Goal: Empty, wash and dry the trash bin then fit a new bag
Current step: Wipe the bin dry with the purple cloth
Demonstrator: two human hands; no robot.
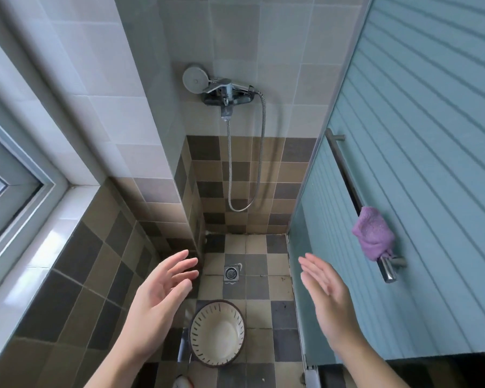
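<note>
A small round trash bin (217,333), cream inside with slits near its dark rim, stands upright and empty on the tiled shower floor between my forearms. My left hand (163,292) hovers above and to the left of it, fingers spread and straight, holding nothing. My right hand (324,287) hangs above and to the right of the bin, palm turned inward, fingers straight and empty. Neither hand touches the bin. A purple cloth (373,233) hangs on the door's metal handle bar at the right.
A chrome tap with shower head (221,89) and hose is mounted on the far wall. A floor drain (231,273) lies beyond the bin. A blue ribbed door (420,163) closes the right side, a window and sill (25,214) the left.
</note>
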